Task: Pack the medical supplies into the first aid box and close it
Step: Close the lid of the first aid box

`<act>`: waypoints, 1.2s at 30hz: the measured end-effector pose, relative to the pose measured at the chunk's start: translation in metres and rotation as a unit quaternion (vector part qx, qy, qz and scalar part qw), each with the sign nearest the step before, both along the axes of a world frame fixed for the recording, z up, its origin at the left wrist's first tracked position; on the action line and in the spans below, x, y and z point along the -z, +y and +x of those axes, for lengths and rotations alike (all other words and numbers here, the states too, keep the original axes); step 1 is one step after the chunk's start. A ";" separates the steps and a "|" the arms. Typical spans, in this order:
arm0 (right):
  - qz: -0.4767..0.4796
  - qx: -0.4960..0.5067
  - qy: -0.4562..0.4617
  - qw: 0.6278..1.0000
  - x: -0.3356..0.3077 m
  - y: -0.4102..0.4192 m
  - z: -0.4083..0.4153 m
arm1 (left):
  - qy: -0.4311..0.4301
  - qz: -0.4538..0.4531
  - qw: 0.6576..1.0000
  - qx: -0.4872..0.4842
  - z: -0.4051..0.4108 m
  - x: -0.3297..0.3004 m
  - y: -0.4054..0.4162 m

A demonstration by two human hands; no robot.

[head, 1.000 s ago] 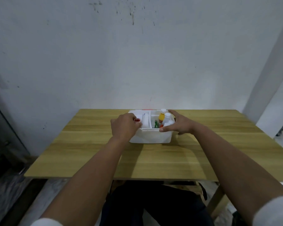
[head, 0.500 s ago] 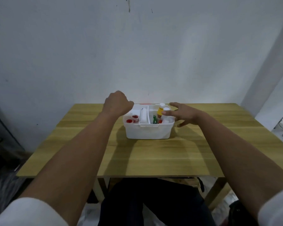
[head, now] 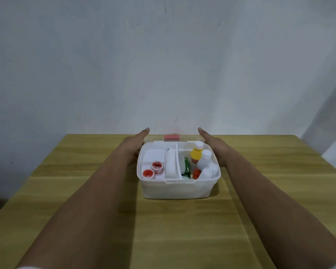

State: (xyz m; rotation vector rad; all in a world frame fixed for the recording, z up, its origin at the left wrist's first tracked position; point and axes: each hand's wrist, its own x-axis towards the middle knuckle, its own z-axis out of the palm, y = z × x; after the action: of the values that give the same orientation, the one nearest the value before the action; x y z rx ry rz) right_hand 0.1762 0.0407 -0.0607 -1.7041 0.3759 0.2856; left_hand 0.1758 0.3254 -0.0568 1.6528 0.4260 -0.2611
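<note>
The white first aid box stands open in the middle of the wooden table. Its tray holds two red-capped jars, a yellow bottle, white bottles and a green packet. The clear lid with a red latch lies flat behind the box. My left hand stretches along the box's left side to the lid's left end. My right hand mirrors it at the right end. Fingers are extended; whether they touch the lid is unclear.
A plain grey-white wall rises right behind the table's far edge. Bare tabletop surrounds the box on the left, right and near side. My forearms run along both sides of the box.
Both hands left the items in the box and moved forward past its sides to the lid behind it. The view came closer and tilted down.
</note>
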 end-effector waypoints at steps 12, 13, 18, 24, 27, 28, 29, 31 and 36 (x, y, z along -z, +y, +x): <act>0.020 0.022 -0.111 0.993 -0.062 0.009 -0.010 | -0.122 -0.002 0.992 -0.013 -0.015 -0.060 -0.014; 0.011 0.024 -0.124 0.992 -0.068 0.011 -0.018 | -0.130 -0.003 0.991 -0.016 -0.023 -0.065 -0.015; -0.028 0.032 -0.170 0.984 -0.085 0.018 -0.065 | -0.161 0.019 0.987 -0.013 -0.064 -0.081 -0.015; -0.065 0.036 -0.253 0.964 -0.080 0.023 -0.123 | -0.188 0.080 0.979 0.009 -0.125 -0.078 -0.021; -0.134 0.005 -0.312 0.941 -0.059 0.025 -0.145 | -0.191 0.135 0.971 0.048 -0.151 -0.064 -0.024; -0.160 -0.010 -0.321 0.933 -0.050 0.026 -0.151 | -0.204 0.150 0.966 0.060 -0.157 -0.058 -0.025; -0.186 -0.022 -0.326 0.926 -0.042 0.027 -0.156 | -0.220 0.158 0.960 0.071 -0.164 -0.054 -0.026; -0.227 -0.037 -0.325 0.917 -0.030 0.029 -0.166 | -0.239 0.171 0.950 0.100 -0.175 -0.046 -0.027; -0.301 -0.075 -0.352 0.883 -0.011 0.026 -0.186 | -0.250 0.293 0.909 0.160 -0.182 -0.028 -0.022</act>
State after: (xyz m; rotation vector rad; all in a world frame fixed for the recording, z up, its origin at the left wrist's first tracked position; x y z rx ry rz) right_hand -0.0097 0.0663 -0.0492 -2.3065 -0.2450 -0.3929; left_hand -0.0064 0.3037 -0.0293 2.2977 -0.1886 0.0714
